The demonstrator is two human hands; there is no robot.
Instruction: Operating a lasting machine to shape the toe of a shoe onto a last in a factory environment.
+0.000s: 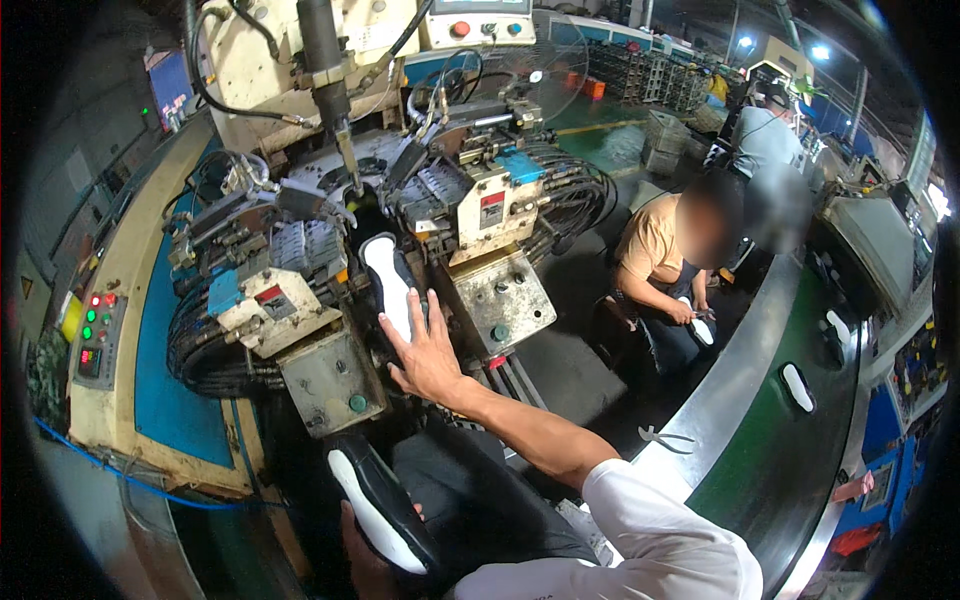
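Observation:
Sole side up, a black shoe with a white bottom point(385, 268) sits between the two metal clamp blocks of a machine point(490, 215). My right hand point(428, 358) lies on the near end of that shoe, fingers spread and palm down. Low in the picture, my left hand point(362, 555) grips a second black shoe with a white bottom point(372, 505), held tilted by my dark-trousered leg. The shoe hides most of the left hand; fingertips show at its right edge.
A button panel point(98, 340) is on the machine's left side. Pliers point(665, 438) lie on the conveyor's metal edge point(700, 425); shoes point(797, 387) rest on its green belt point(750, 470). At right, a seated co-worker point(655, 245) handles another shoe point(703, 330).

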